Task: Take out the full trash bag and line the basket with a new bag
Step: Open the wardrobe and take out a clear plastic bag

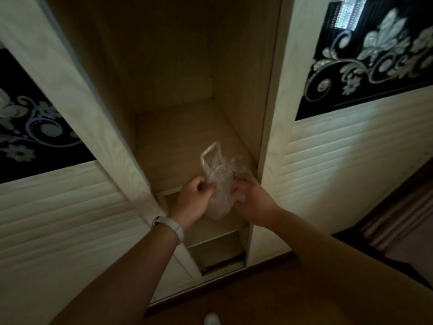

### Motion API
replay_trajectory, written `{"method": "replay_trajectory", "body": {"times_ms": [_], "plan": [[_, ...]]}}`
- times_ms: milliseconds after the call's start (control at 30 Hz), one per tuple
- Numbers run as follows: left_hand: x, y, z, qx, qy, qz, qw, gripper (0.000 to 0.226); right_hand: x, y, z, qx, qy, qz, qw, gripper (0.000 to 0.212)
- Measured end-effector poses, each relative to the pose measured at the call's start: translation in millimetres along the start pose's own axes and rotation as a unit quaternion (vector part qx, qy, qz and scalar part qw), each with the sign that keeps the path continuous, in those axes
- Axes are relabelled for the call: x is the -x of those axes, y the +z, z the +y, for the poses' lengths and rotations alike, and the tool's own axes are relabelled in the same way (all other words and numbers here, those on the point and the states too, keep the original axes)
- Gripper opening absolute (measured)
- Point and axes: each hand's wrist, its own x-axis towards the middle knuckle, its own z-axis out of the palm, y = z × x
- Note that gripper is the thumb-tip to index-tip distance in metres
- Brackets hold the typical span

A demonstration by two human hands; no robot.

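A crumpled clear plastic bag [219, 181] hangs between my hands in front of the open wardrobe. My left hand [194, 200], with a white band on its wrist, pinches the bag's left side. My right hand [251, 198] grips its right side with curled fingers. The bag's handle loops stick up over the wooden shelf [178, 146] behind it. No trash basket shows in the head view.
The wardrobe compartment is dim, with lower shelves [210, 235] under my hands. A sliding door [58, 207] with a black floral panel stands at the left and another door [351, 148] at the right. Brown floor [269, 289] lies below.
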Motion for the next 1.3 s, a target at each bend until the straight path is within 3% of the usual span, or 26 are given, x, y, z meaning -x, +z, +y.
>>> {"method": "replay_trajectory", "body": {"times_ms": [133,267,400,533,667,733,833,900,933,1000,1067,1167,1300], "plan": [[29,10,5,0.029,0.021,-0.004,0.999,0.018,26,-17,2,-0.104,0.054,0.023,0.993,0.040],[69,17,13,0.068,0.030,-0.033,0.997,0.013,54,-40,-12,-0.240,0.123,0.048,0.962,0.035],[106,29,33,0.114,0.040,-0.086,0.989,0.010,83,-59,-20,-0.217,0.131,0.079,0.964,0.052],[121,47,51,0.099,0.052,-0.149,0.982,0.005,110,-78,-22,-0.166,0.145,0.104,0.970,0.018],[120,69,74,0.116,0.066,-0.197,0.971,0.016,143,-102,-17,-0.140,0.183,0.142,0.963,0.021],[117,82,89,0.124,0.093,-0.221,0.963,0.009,161,-116,-15,-0.122,0.204,0.146,0.960,0.017],[111,106,110,0.107,0.166,-0.271,0.942,0.024,188,-134,-13,-0.093,0.228,0.150,0.958,0.017],[110,120,125,0.079,0.226,-0.289,0.927,0.018,207,-144,-15,-0.078,0.253,0.155,0.952,0.018],[111,127,132,0.072,0.247,-0.295,0.920,0.009,216,-149,-17,-0.073,0.269,0.164,0.946,0.019],[113,142,141,0.085,0.260,-0.315,0.909,0.014,234,-158,-20,-0.060,0.298,0.197,0.932,0.018],[115,154,148,0.118,0.241,-0.363,0.892,0.020,255,-165,-23,-0.062,0.326,0.246,0.911,0.005],[114,174,153,0.143,0.217,-0.437,0.861,0.025,285,-173,-30,-0.093,0.363,0.313,0.872,0.022],[118,199,157,0.172,0.185,-0.503,0.826,0.033,326,-170,-42,-0.125,0.421,0.382,0.813,0.010]]}}
